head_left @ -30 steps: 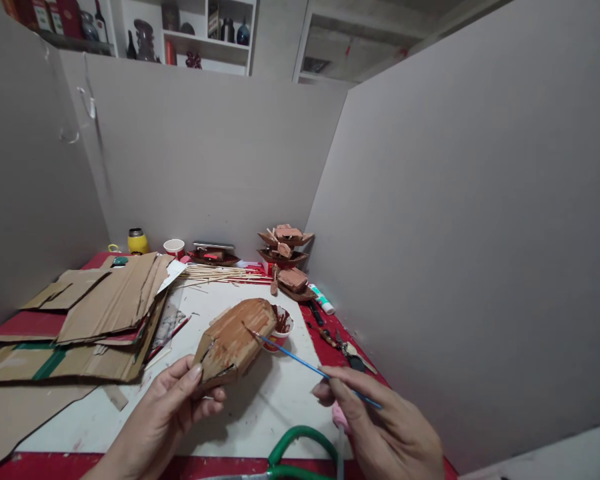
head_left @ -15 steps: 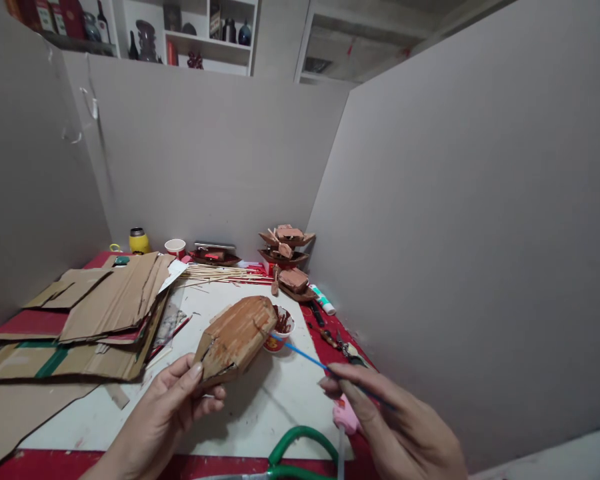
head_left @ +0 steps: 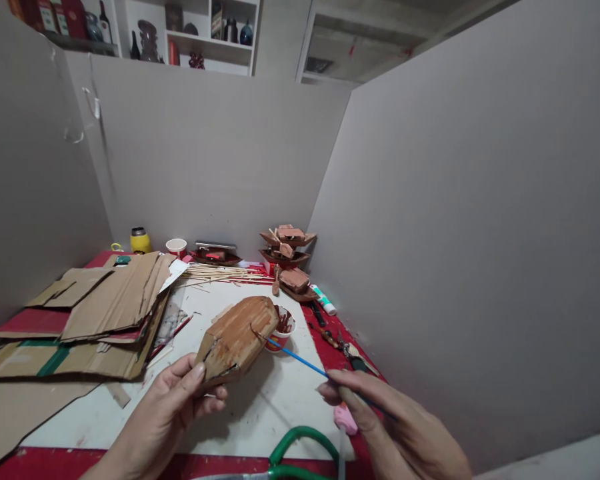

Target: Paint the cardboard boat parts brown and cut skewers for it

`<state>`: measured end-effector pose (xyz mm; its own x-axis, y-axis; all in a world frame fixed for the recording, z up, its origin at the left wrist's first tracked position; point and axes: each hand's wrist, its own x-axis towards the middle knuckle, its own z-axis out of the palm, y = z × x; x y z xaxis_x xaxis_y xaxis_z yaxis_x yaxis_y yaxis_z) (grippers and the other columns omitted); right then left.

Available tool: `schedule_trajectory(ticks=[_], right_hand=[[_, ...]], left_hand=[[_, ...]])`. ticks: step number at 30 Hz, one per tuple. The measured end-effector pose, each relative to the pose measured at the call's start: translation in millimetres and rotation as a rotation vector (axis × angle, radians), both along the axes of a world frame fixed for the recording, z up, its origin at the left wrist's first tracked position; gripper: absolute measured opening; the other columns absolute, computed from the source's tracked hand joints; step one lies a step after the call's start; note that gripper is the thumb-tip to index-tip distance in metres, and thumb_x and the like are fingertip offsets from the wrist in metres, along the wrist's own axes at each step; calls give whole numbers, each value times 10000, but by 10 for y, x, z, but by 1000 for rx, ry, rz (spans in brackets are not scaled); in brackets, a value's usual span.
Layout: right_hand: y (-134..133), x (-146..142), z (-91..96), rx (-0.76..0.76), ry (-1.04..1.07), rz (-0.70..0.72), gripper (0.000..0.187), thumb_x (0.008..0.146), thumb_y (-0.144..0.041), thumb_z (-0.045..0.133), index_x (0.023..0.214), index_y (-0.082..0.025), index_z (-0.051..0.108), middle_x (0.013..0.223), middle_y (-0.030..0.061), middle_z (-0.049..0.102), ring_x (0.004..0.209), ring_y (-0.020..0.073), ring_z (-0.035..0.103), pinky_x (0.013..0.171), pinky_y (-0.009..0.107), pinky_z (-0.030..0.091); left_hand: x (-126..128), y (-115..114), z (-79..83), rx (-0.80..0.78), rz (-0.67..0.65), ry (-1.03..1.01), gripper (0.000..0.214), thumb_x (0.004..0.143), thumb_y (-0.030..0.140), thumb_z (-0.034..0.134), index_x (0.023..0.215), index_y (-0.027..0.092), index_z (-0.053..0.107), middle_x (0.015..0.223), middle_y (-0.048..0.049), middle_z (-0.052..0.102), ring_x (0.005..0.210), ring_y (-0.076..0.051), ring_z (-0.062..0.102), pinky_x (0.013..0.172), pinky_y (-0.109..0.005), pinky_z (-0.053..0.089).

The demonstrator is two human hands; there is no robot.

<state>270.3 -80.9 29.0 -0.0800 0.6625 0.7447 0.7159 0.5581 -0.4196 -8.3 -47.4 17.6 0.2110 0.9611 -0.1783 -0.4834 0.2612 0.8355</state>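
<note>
My left hand pinches the near end of a cardboard boat hull, held tilted above the white board. Reddish-brown paint covers much of its flat face, and the side edges look plainer brown. In my right hand is a thin blue paintbrush, gripped between thumb and fingers. Its tip touches the painted face near the right edge. Behind the hull, partly hidden by it, stands a paper cup with brown paint streaked inside.
Cardboard sheets are piled at left. Finished-looking model boats stand at the back, near thin wooden sticks. Green-handled scissors and a pink glue gun lie in front. Pliers rest at right beside the grey partition.
The brush tip has moved left, from the hull's right edge onto its painted face. My left hand and the hull stay almost still.
</note>
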Motion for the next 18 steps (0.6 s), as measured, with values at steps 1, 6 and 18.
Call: schedule_trajectory(ticks=[1,6,18], right_hand=[[6,0,11,13,10,-9,194,974,-241,597,1133,-272,703,845,-2,824,713,176,794,744,242,630],[17,-30,83,16,99,-52,164,973,-253,594,1067,-262,728,794,-4,815,653,163,779,641,201,616],[21,-61,113,-39,253,-16,141,966,-281,615,993,-295,752,716,-36,794,596,113,748,549,104,576]], left_hand=[[-3,6,-8,12,-9,3,286,750,401,850,922,180,789,877,-58,738,744,-164,670,691,-282,579],[-21,28,-54,64,-45,42,276,795,420,806,917,173,782,905,-72,742,765,-173,670,718,-296,581],[-28,36,-107,115,-78,74,260,843,433,755,941,194,779,902,-50,731,777,-165,655,728,-285,570]])
